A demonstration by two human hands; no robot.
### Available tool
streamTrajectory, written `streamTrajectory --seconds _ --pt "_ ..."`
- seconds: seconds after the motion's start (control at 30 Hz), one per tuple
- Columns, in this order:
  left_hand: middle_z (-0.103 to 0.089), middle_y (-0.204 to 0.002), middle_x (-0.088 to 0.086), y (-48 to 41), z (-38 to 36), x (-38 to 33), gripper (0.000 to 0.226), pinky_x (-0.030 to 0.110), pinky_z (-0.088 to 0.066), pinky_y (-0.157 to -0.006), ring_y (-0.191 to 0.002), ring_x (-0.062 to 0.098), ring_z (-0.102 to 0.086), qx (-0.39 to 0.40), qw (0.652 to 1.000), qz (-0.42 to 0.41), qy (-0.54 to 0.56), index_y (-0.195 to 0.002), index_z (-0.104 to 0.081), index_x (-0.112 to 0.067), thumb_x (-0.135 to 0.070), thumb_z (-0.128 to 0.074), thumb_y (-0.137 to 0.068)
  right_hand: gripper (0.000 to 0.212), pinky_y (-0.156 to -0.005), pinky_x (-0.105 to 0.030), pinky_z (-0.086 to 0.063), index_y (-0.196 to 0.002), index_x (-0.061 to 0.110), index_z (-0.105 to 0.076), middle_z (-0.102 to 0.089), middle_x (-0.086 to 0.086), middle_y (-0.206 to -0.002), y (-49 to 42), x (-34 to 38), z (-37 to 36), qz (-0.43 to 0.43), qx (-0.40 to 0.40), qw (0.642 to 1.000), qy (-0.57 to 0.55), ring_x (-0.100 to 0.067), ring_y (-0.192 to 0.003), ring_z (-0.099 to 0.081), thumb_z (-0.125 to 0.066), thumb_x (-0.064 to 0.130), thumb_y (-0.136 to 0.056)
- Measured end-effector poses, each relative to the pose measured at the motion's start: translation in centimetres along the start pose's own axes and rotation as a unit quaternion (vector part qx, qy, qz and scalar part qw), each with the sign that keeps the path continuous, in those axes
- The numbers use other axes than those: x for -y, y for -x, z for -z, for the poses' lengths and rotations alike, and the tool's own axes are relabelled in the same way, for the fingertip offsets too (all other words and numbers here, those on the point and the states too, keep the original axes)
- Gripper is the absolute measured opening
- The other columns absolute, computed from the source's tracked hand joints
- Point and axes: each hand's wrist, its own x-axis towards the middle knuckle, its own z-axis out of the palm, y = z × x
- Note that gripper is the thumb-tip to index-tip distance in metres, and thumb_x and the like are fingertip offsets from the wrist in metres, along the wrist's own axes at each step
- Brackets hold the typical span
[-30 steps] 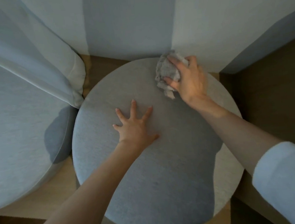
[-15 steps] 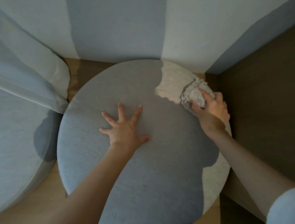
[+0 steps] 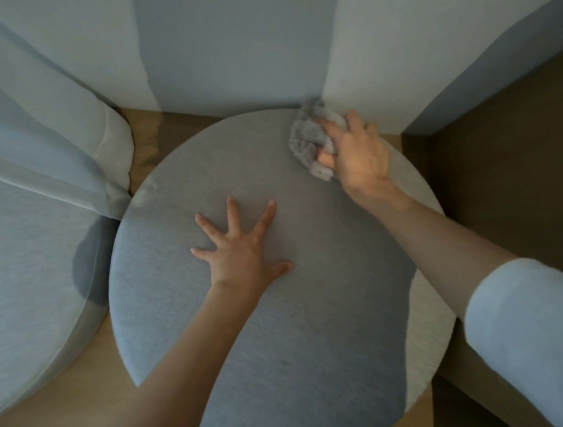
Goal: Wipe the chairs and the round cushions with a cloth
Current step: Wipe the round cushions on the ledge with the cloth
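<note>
A round grey cushion point(image 3: 282, 331) fills the middle of the view, lying on a wooden seat. My left hand point(image 3: 242, 250) rests flat on its centre with the fingers spread. Up at the cushion's far right rim, close to the wall, my right hand point(image 3: 356, 157) grips a crumpled grey cloth point(image 3: 311, 140) and presses it onto the fabric. A second round grey cushion point(image 3: 26, 284) lies at the left, partly under a sheer curtain.
A sheer white curtain point(image 3: 41, 131) hangs over the left side, down to the left cushion. A pale wall point(image 3: 233, 42) stands right behind the cushion. Dark wooden surface point(image 3: 505, 162) runs along the right. Light wood point(image 3: 70, 408) shows between the two cushions.
My right hand swept the cloth from the far rim down to the right edge, then back up to the far right rim by the wall. My left hand stayed flat on the cushion.
</note>
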Motion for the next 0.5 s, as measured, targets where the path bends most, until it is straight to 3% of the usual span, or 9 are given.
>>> streamTrajectory --seconds 0.1,0.2,0.37,0.43,0.5 --pt "0.022 -0.154 0.002 0.0 0.1 -0.1 0.104 0.073 -0.024 -0.101 -0.136 0.056 0.016 -0.006 1.0 -0.001 0.004 -0.14 0.014 -0.057 -0.074 -0.06 -0.07 0.051 -0.071 -0.037 -0.037 -0.144 0.033 -0.037 -0.04 -0.012 -0.135 3.2 -4.2 0.7 -0.057 -0.004 0.998 0.034 -0.037 -0.113 -0.042 -0.051 0.038 -0.095" --pt "0.021 -0.154 0.003 0.1 0.1 -0.1 0.104 0.073 -0.025 -0.1 -0.136 0.056 0.014 -0.013 1.0 0.001 0.003 -0.141 0.013 -0.057 -0.074 -0.06 -0.069 0.052 -0.072 -0.037 -0.038 -0.144 0.035 -0.036 -0.037 -0.011 -0.137 7.8 -8.0 0.9 -0.176 -0.001 0.984 -0.014 -0.036 -0.112 -0.043 -0.052 0.038 -0.095" --pt "0.02 -0.155 0.003 0.3 0.2 0.2 0.104 0.072 -0.024 -0.101 -0.138 0.054 0.013 -0.018 1.0 -0.012 0.002 -0.14 0.014 -0.057 -0.074 -0.06 -0.069 0.054 -0.078 -0.037 -0.041 -0.143 0.032 -0.039 -0.04 -0.014 -0.131 12.6 -8.7 0.7 -0.266 -0.029 0.96 -0.08 -0.036 -0.111 -0.048 -0.055 0.041 -0.093" --pt "0.02 -0.156 0.002 0.4 0.2 0.3 0.103 0.071 -0.025 -0.102 -0.138 0.053 0.013 -0.021 1.0 -0.017 -0.002 -0.14 0.015 -0.057 -0.075 -0.059 -0.07 0.052 -0.075 -0.033 -0.037 -0.139 0.031 -0.046 -0.045 -0.014 -0.127 11.3 -7.5 1.2 -0.269 -0.063 0.953 -0.122 -0.034 -0.106 -0.052 -0.06 0.04 -0.089" --pt "0.021 -0.156 0.002 0.5 0.1 0.4 0.103 0.069 -0.027 -0.102 -0.139 0.053 0.011 -0.027 0.999 -0.02 -0.013 -0.141 0.015 -0.056 -0.077 -0.057 -0.07 0.051 -0.073 -0.029 -0.034 -0.137 0.032 -0.048 -0.047 -0.012 -0.125 9.2 -5.3 1.8 -0.211 -0.089 0.963 -0.139 -0.032 -0.103 -0.054 -0.061 0.039 -0.088"
